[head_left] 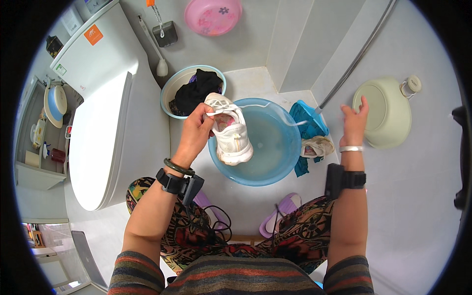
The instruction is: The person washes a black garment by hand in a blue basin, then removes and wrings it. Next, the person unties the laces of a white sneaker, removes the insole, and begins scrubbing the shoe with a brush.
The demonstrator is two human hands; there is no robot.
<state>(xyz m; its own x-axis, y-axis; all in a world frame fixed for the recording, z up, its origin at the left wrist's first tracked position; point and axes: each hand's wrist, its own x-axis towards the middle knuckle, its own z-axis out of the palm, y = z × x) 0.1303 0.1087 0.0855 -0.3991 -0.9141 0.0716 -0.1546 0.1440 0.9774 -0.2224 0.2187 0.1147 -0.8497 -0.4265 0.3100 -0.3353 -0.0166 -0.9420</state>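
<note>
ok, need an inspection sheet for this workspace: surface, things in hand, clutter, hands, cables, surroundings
Surface: pale floor; blue basin of cloudy water stands on it.
Things in hand: white shoe over the basin, heel toward the wearer; a white lace trails rightward.
Clutter: second pale shoe and teal cloth right of the basin; dark clothes in a pale tub, upper left.
Left hand: fingers closed at the shoe's opening.
Right hand: open, nothing seen in it.
Cables: thin black cords near the knees.
Surroundings: white toilet left; pink bowl far side; pale green bowl right.
</note>
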